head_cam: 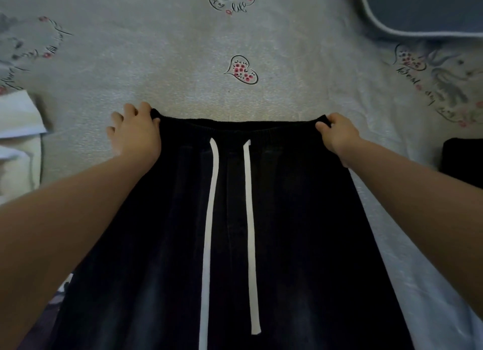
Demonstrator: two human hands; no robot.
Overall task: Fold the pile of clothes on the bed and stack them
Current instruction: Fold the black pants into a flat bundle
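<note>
A pair of black trousers (287, 232) with two long white drawstrings (210, 219) lies spread on the bed, waistband away from me, legs running out of the bottom of the view. My left hand (136, 134) pinches the left corner of the waistband between thumb and forefinger, its other fingers spread over the sheet. My right hand (338, 135) grips the right corner of the waistband with curled fingers.
The grey bedsheet (183, 49) has heart and flower prints. White folded cloth (15, 130) lies at the left edge. A dark garment (464, 161) sits at the right edge. A blue-grey pillow (428, 7) fills the top right corner.
</note>
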